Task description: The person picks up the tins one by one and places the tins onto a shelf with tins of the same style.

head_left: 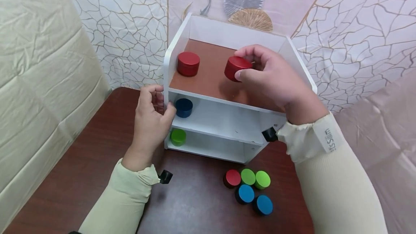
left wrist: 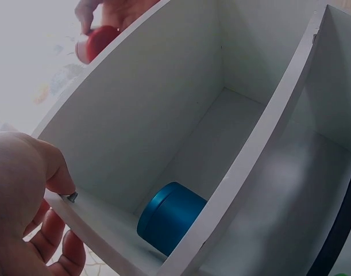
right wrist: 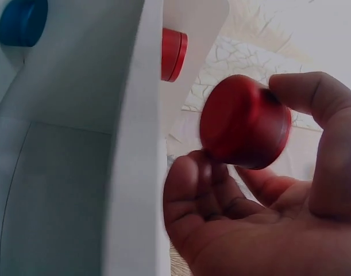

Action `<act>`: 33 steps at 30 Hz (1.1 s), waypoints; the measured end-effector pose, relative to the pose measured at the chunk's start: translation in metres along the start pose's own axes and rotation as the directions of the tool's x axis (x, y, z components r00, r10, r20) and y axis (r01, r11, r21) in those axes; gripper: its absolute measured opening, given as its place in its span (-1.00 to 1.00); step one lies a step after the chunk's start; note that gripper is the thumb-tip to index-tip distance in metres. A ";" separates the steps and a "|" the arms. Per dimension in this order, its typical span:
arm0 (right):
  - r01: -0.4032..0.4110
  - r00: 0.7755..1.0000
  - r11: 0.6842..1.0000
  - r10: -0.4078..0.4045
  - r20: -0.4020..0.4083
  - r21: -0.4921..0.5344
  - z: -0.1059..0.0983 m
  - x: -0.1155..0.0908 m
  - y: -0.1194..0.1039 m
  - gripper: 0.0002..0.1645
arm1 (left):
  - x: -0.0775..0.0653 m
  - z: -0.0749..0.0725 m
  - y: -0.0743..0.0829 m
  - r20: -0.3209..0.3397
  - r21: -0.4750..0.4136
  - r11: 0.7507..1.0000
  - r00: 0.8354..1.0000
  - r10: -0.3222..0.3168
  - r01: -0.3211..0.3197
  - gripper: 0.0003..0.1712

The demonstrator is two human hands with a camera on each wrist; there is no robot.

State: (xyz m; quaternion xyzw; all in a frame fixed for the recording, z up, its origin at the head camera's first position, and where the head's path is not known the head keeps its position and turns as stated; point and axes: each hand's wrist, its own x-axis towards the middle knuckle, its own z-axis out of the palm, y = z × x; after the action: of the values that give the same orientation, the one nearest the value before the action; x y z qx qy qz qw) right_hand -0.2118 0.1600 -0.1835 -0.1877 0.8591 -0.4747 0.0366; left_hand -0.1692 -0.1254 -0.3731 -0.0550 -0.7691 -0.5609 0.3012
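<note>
Above the brown top of a white shelf unit (head_left: 224,130), my right hand (head_left: 271,75) pinches a round red tin (head_left: 236,67) between thumb and fingers. The right wrist view shows that red tin (right wrist: 244,122) tilted and apart from the shelf. Another red tin (head_left: 188,64) stands at the top's left end. My left hand (head_left: 151,118) grips the unit's left side panel, its thumb (left wrist: 60,172) on the panel's front edge. Just inside, on the middle shelf, stands a blue tin (head_left: 183,108). A green tin (head_left: 178,137) stands on the bottom shelf at the left.
On the dark wooden table (head_left: 191,198), in front of the unit, lie a red tin (head_left: 232,178), two green tins (head_left: 248,177) and two blue tins (head_left: 245,194). Patterned cloth (head_left: 130,31) hangs behind. The unit's raised back and side walls border its top.
</note>
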 end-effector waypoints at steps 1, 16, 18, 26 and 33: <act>-0.018 1.000 1.000 0.018 0.018 0.004 0.000 0.003 -0.001 -0.51 | 0.000 0.000 0.000 0.000 0.000 1.000 1.000 0.001 -0.001 -0.49; -0.085 0.983 0.995 0.093 0.157 -0.059 -0.002 0.034 -0.010 -0.48 | 0.001 0.001 0.002 0.001 -0.001 1.000 1.000 0.003 -0.003 -0.49; -0.095 0.981 0.993 0.105 0.161 -0.065 -0.001 0.035 -0.009 -0.47 | 0.001 0.001 0.001 0.000 -0.001 1.000 1.000 0.002 -0.002 -0.49; -0.140 0.971 0.985 0.156 0.180 -0.097 0.005 0.040 -0.007 -0.44 | 0.000 0.000 0.001 -0.003 0.004 1.000 1.000 0.000 0.000 -0.49; -0.122 0.971 0.984 0.145 0.189 -0.129 0.009 0.041 -0.002 -0.46 | 0.000 0.001 0.001 -0.003 0.004 1.000 1.000 -0.002 0.002 -0.49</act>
State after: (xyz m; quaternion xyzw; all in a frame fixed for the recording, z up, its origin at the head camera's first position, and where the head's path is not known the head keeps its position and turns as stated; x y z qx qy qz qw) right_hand -0.2476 0.1373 -0.1818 -0.1774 0.8882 -0.3991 0.1427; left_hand -0.1687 -0.1244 -0.3724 -0.0527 -0.7699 -0.5598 0.3018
